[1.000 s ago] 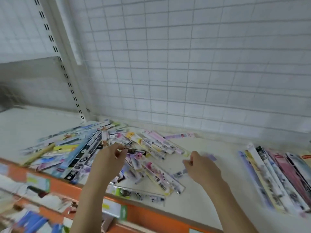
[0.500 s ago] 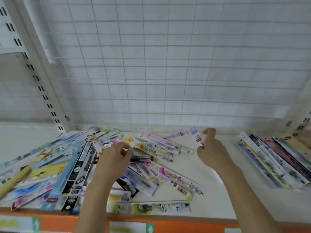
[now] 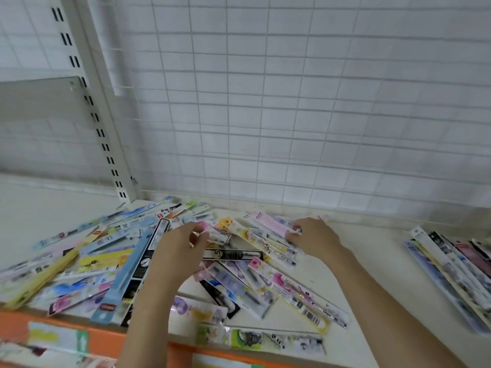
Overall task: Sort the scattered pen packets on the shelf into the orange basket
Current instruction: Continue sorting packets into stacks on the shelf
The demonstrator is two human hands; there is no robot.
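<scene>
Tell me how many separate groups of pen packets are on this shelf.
2: a scattered pile at left and centre under both hands, and a neat row at the right edge, partly cut off by the frame.

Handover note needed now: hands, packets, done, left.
Left hand: fingers curled over the scattered pen packets mid-shelf; whether it grips one is unclear.
Right hand: on the pink packets at the pile's back edge, fingers curled on them.
A neater row of packets lies at the shelf's right end.
Orange basket: not in view.
Done: nothing visibly in a basket.
Left: the whole pile, spread from the left end to the middle.
</scene>
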